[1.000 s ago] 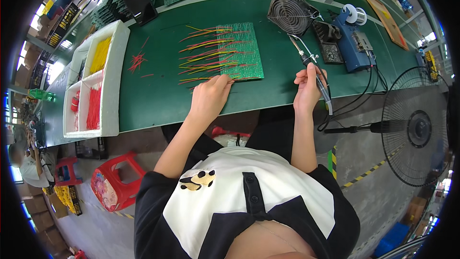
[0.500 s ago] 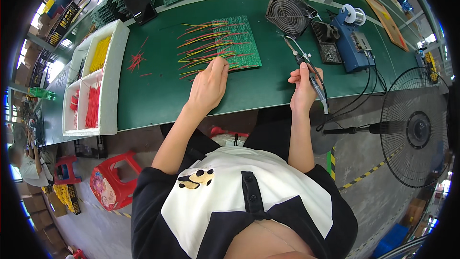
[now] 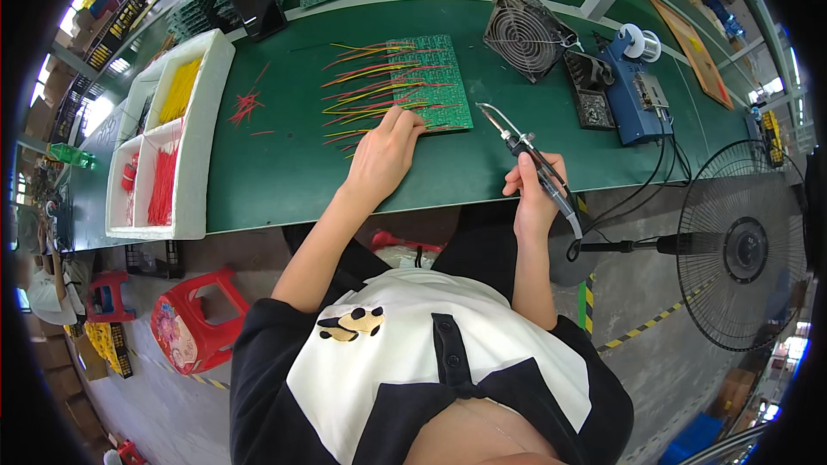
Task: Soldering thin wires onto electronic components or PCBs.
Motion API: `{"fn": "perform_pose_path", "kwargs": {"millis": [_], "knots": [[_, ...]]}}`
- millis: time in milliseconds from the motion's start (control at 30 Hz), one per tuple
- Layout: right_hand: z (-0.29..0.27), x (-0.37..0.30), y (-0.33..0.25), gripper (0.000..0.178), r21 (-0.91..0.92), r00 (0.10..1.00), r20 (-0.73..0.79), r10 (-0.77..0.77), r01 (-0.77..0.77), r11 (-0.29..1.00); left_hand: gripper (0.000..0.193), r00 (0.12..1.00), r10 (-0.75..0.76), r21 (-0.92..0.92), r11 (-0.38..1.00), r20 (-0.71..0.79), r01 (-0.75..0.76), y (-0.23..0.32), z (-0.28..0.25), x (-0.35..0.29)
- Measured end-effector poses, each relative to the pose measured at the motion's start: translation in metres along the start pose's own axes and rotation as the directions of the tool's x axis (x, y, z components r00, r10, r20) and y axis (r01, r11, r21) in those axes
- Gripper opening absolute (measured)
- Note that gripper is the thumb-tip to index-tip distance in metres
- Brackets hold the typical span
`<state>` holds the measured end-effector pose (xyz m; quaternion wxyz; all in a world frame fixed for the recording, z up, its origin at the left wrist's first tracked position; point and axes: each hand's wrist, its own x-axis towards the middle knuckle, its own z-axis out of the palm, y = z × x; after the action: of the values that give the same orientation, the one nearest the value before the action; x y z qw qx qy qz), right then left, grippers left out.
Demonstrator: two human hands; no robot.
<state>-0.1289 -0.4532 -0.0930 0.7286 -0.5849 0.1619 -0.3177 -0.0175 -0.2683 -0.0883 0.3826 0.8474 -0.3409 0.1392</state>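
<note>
A green circuit board (image 3: pixel 444 65) lies on the bench, with rows of red and yellow wires (image 3: pixel 357 82) reaching out past its left side. Pinched closed at the board's near edge, my left hand (image 3: pixel 383 155) grips a thin wire; its fingers cover most of it, and wire ends show to their left. My right hand (image 3: pixel 536 198) is wrapped around a soldering iron (image 3: pixel 538 172) with a curved metal feed tube. The iron's tip points up and left, just right of the board's near right corner and apart from it.
A white foam box (image 3: pixel 202 138) of yellow and red wires stands at left, beside loose red wire bits (image 3: pixel 247 105). Behind right are a small metal-grilled fan (image 3: pixel 525 34), an iron stand (image 3: pixel 590 90) and a blue soldering station (image 3: pixel 633 86). A phone (image 3: pixel 252 0) stands far left.
My right hand has brought the soldering iron left and nearer to me, its tip now closer to the board. My left hand stays closed at the board's near edge, shifted slightly right.
</note>
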Motion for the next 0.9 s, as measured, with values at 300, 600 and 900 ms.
{"fn": "perform_pose_path", "kwargs": {"millis": [300, 600, 900], "knots": [[-0.0012, -0.0014, -0.0027, 0.014, -0.032, 0.992, 0.12, 0.027, -0.023, 0.999, 0.007, 0.999, 0.036, -0.03, 0.999, -0.027, -0.037, -0.0021, 0.0015, -0.0001], [0.0003, -0.0011, -0.0043, 0.019, -0.061, 0.973, 0.216, 0.079, -0.067, 0.996, 0.006, 0.999, 0.017, -0.039, 0.999, -0.032, -0.019, -0.0011, 0.0017, -0.0007], [-0.0007, -0.0009, -0.0027, 0.018, -0.043, 0.971, 0.229, 0.066, -0.058, 0.997, 0.007, 0.998, 0.05, -0.01, 0.999, -0.043, -0.05, -0.0023, 0.0017, -0.0011]]}}
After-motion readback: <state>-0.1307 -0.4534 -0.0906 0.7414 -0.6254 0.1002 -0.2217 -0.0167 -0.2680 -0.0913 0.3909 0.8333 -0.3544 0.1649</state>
